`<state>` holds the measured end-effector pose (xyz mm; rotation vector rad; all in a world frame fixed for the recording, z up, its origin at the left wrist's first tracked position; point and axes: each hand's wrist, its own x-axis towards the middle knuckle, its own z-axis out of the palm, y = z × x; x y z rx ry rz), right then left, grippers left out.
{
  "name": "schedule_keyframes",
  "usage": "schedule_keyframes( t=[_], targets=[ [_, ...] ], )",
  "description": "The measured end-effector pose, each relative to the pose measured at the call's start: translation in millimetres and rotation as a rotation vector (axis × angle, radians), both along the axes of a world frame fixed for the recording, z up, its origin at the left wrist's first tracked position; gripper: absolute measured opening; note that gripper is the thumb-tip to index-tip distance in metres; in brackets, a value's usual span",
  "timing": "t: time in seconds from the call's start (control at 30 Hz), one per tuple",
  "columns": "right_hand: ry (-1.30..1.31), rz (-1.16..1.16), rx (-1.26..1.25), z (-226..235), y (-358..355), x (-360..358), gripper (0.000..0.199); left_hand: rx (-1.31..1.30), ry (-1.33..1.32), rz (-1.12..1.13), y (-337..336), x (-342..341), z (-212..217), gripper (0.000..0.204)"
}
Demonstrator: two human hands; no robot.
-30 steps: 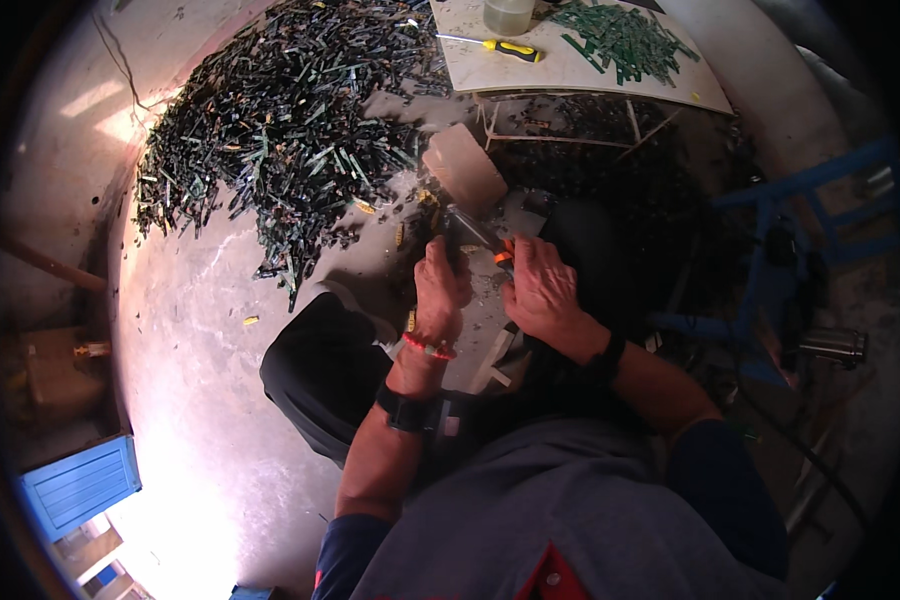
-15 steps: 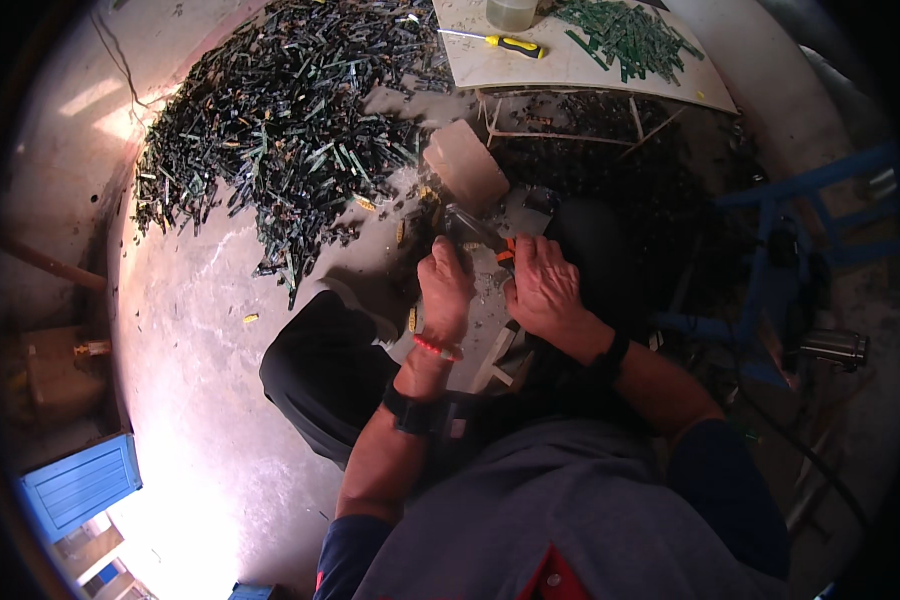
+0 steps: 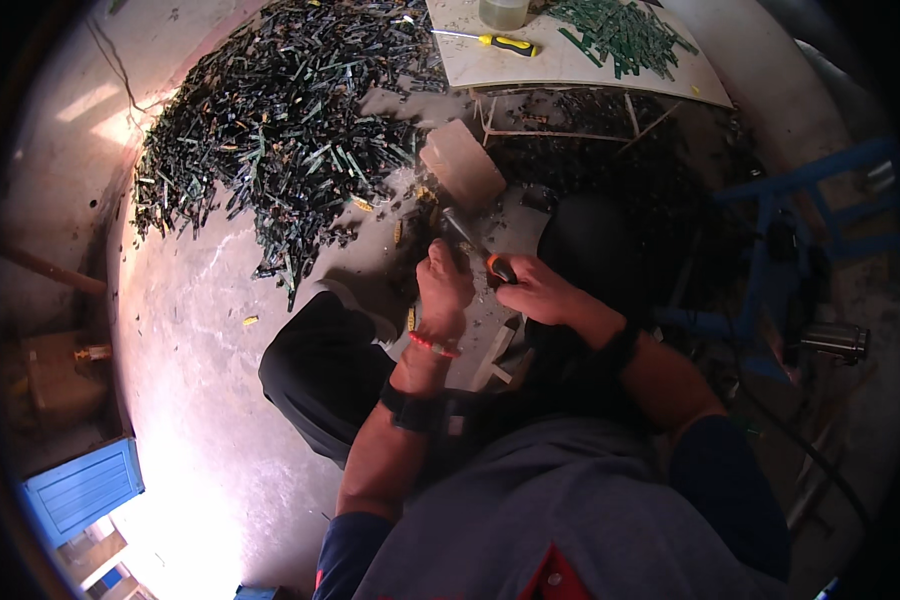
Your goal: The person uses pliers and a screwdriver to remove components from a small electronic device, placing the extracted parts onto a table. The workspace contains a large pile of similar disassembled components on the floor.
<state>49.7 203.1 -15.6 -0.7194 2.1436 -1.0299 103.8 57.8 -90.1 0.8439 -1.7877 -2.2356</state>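
My right hand [image 3: 547, 291] is closed round the orange-and-black handle of a hand tool [image 3: 467, 232]. Its straight grey metal shaft points up and to the left; I cannot tell whether it is a screwdriver or a chisel. Just left of it, my left hand [image 3: 444, 284] is closed with the fingers curled in, and whatever they hold is hidden in dark shadow. Past both hands, a pale brown block [image 3: 463, 166] rests on the floor, close to the tool's tip. Small yellow pieces [image 3: 398, 232] and crumbs lie about on the floor.
A large heap of dark strips [image 3: 290, 130] covers the floor at the far left. On a low pale table [image 3: 500, 72] are a yellow-and-black screwdriver [image 3: 510, 45], green strips [image 3: 625, 38] and a container of liquid [image 3: 504, 12]. A blue metal frame [image 3: 770, 240] stands at the right.
My right hand has turned and dropped slightly, so the tool's shaft now points more steeply away. The left hand has barely moved and stays closed.
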Motion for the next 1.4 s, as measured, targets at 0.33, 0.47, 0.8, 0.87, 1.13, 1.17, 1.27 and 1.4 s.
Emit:
schedule_keyframes(
  t=[0.33, 0.47, 0.8, 0.87, 1.13, 1.17, 1.27, 1.4],
  targets=[
    [-0.835, 0.056, -0.316, 25.1, 11.4, -2.0, 0.035, 0.215, -0.048, 0.049, -5.2, 1.8, 59.9, 0.043],
    [-0.910, 0.055, -0.413, 27.7, 11.6, -1.1, 0.036, 0.186, -0.013, 0.001, -3.5, 2.3, 63.4, 0.046],
    [0.295, -0.037, -0.058, -8.5, 7.6, 13.8, 0.030, 0.019, -0.003, 0.030, -3.9, -1.7, 56.0, 0.050],
    [0.430, -0.099, 0.023, -1.2, 5.1, 17.3, 0.032, -0.013, 0.025, 0.020, -4.0, 0.1, 54.3, 0.050],
    [0.467, -0.163, 0.157, 9.0, 0.4, 21.7, 0.034, -0.132, 0.038, 0.003, -2.0, 2.2, 61.6, 0.052],
    [0.477, -0.171, 0.164, 10.0, -0.4, 22.1, 0.033, -0.169, 0.026, -0.004, -1.7, 2.0, 64.3, 0.054],
    [0.494, -0.193, 0.185, 9.0, -1.9, 23.6, 0.029, -0.251, -0.006, -0.013, -2.5, 1.1, 58.2, 0.055],
    [0.485, -0.207, 0.233, 11.6, -6.8, 26.6, 0.029, -0.498, 0.035, 0.053, 1.8, 0.0, 50.3, 0.054]
  ],
)
